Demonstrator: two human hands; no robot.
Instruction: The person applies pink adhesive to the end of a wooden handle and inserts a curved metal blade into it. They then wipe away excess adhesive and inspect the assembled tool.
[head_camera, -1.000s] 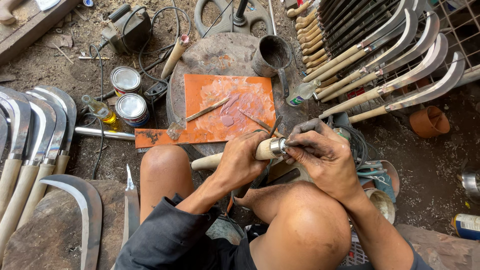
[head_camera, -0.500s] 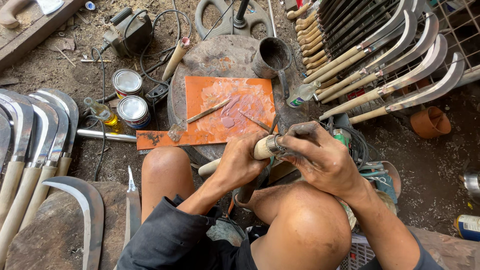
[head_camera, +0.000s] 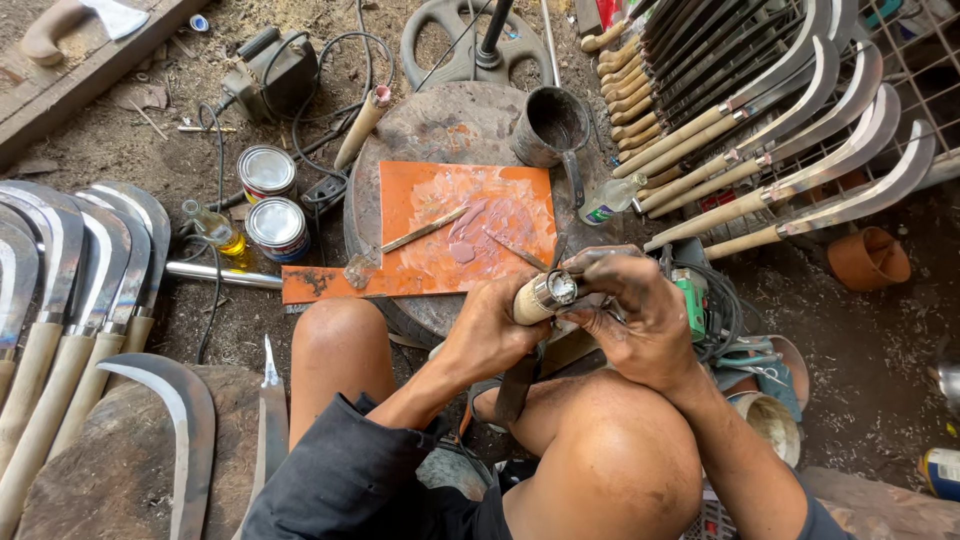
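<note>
Centrally, above the knees: wooden tool handle (head_camera: 532, 298) with a metal ferrule (head_camera: 556, 289) on its end, held over the near edge of the round stone slab (head_camera: 430, 130). Left hand (head_camera: 492, 325): fingers wrapped fully around the handle's shaft. Right hand (head_camera: 640, 310): fingers bent close about the ferrule end, touching it; how tightly they press cannot be told. On the slab: orange board (head_camera: 400, 215) smeared with pale paste, two thin sticks (head_camera: 425, 230) lying across it. Behind it, dark metal cup (head_camera: 548, 122). Left of the slab: two sealed tins (head_camera: 270, 195), small bottle of yellow liquid (head_camera: 215, 228). Right: row of finished sickles (head_camera: 800, 150) with pale wooden handles. Left floor: further sickles (head_camera: 70, 270), handles toward the person.
</note>
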